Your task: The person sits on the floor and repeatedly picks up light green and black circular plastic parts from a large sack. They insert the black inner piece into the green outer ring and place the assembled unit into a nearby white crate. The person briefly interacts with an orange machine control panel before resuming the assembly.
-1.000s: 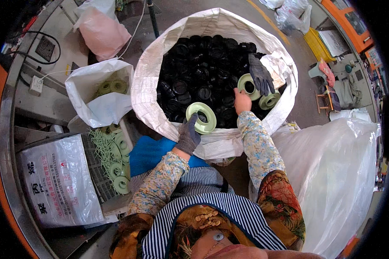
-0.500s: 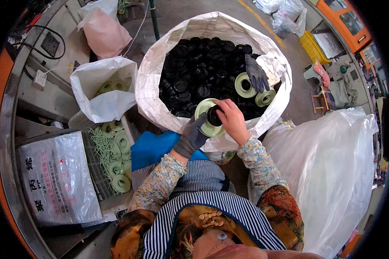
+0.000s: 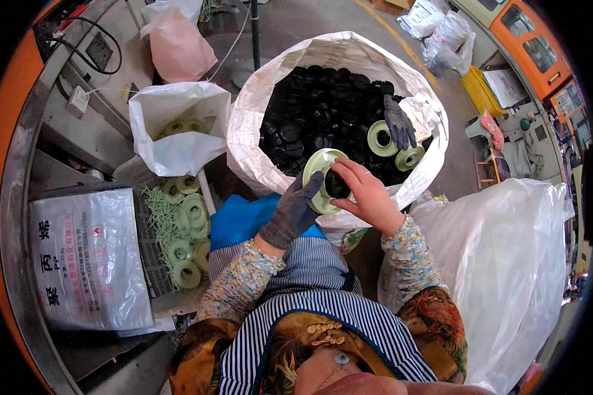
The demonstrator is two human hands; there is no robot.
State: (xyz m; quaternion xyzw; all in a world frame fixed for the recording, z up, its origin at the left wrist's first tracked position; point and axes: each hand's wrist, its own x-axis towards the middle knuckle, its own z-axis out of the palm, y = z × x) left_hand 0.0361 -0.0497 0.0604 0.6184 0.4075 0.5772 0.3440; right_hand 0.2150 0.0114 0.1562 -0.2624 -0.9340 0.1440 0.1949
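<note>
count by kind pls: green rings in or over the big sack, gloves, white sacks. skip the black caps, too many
Pale green rings at the big sack: 3 (one held in the left hand at, two lying on the black caps at and)
Grey gloves: 2 (one worn on the left hand, one loose on the caps)
White sacks: 2 (big sack, small sack)
Total: 7

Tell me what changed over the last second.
The right hand left the sack, took a black cap and brought it to the green disc held by the gloved left hand. The white sack, spare glove and two loose green discs stayed put.
</note>
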